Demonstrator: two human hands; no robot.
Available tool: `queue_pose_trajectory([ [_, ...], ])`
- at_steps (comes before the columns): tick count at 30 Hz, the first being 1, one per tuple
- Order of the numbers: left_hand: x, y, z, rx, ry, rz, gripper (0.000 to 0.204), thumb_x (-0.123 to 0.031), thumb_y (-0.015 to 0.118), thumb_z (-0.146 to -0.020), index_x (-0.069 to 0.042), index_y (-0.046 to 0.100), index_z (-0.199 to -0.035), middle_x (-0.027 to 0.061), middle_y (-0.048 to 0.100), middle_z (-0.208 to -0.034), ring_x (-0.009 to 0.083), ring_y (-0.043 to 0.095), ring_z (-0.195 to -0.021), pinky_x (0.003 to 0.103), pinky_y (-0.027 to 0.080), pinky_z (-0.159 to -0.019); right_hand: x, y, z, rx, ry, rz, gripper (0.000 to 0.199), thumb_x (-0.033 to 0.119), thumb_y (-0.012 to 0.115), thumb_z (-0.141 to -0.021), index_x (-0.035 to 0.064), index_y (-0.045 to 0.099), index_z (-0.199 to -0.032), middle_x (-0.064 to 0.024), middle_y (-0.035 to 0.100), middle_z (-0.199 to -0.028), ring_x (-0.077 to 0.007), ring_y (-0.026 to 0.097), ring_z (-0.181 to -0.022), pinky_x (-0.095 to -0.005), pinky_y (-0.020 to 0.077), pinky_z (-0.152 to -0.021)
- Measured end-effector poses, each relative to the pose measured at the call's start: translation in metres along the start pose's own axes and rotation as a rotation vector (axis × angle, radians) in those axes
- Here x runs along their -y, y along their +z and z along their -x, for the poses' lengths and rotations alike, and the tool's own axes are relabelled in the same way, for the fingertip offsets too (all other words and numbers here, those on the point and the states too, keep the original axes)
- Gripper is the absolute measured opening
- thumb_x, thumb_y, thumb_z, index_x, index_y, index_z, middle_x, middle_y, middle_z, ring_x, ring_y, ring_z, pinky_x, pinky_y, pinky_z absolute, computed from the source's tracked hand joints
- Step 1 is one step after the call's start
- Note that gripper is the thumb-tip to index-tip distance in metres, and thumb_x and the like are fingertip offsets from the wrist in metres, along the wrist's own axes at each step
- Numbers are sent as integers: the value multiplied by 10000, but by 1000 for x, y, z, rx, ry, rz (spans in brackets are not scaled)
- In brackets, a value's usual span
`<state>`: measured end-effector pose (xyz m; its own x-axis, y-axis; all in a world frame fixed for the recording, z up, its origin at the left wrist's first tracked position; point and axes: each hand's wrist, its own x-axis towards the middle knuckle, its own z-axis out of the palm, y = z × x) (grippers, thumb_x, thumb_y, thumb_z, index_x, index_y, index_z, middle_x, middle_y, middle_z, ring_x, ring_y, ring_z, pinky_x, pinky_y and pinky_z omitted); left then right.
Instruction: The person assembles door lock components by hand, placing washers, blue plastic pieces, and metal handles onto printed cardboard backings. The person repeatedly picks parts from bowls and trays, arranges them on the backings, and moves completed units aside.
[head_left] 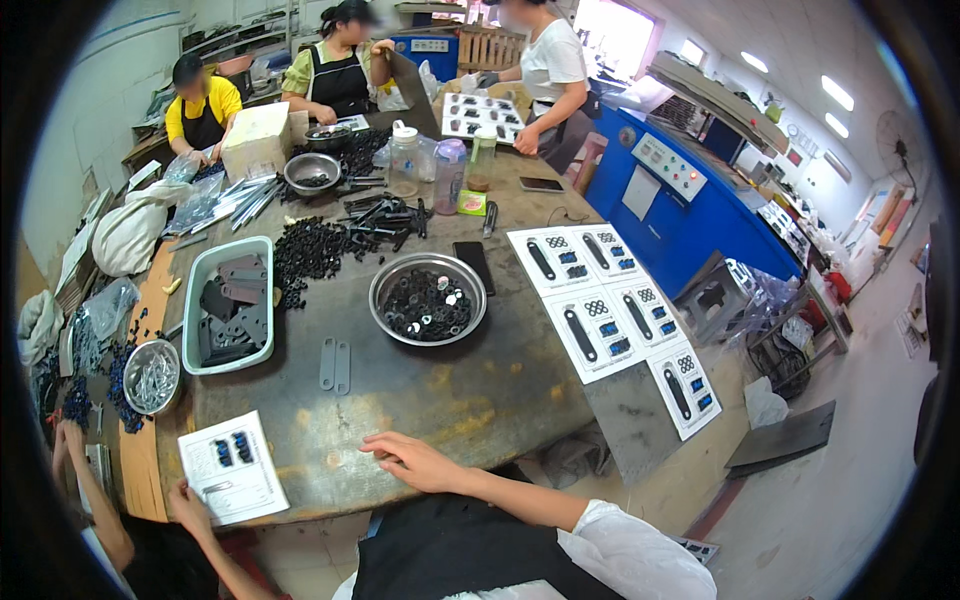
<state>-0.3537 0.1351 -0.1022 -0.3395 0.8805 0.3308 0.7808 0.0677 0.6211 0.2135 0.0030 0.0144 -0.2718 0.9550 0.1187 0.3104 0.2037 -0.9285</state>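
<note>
Head view, left hand (189, 507) at card (236, 472) edge, open tabletop (325, 440) alongside

Workshop, light-factory type, assembly/packing by looks. Long scuffed worktop (470, 390), heaps of small black parts (303, 252) straight on it. More loose parts in steel bowl (430, 341) and pale plastic tub (235, 362). White cards (255, 485) laid out with black and blue pieces. Blue machine (690, 220) alongside, control panel (670, 167) with buttons. Several people round worktop, black aprons (350, 82). Ceiling strip lights (838, 93), big fan (897, 140) on right.
</note>
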Motion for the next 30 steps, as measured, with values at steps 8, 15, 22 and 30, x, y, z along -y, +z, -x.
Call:
queue_pose_trajectory([
  [8, -183, 47, 71, 114, 56, 67, 261, 8, 632, -895, 9, 688, -1150, 196, 675, -1082, 327, 665, -1009, 399, 523, -895, -26, 22, 22, 1, 202, -250, 473, 96, 554, -1020, 40, 454, -1479, -150, 554, -1453, -215, 617, -1184, -349, 497, -1006],
  [15, -257, 60, 126, 173, 126, 71, 243, -40, 636, -917, -16, 684, -1154, 168, 638, -1024, 320, 632, -933, 408, 507, -863, -13, -17, 72, -85, 327, -451, 464, 113, 503, -1064, 3, 407, -1504, -181, 530, -1481, -247, 576, -1295, -363, 476, -1069],
  [22, -325, 78, 162, 317, 156, 140, 232, -60, 654, -907, -14, 683, -1133, 145, 621, -994, 298, 643, -884, 403, 518, -814, -15, -54, 112, -253, 398, -503, 489, 184, 486, -1080, -14, 383, -1515, -208, 581, -1399, -257, 603, -1256, -360, 490, -1048],
  [30, -363, 72, 198, 549, 170, 146, 306, -79, 662, -917, -13, 632, -1214, 129, 604, -979, 265, 622, -816, 389, 513, -767, -23, -99, 139, -415, 535, -401, 397, 171, 483, -1086, -31, 498, -1427, -181, 673, -1250, -222, 685, -1086, -329, 564, -916],
])
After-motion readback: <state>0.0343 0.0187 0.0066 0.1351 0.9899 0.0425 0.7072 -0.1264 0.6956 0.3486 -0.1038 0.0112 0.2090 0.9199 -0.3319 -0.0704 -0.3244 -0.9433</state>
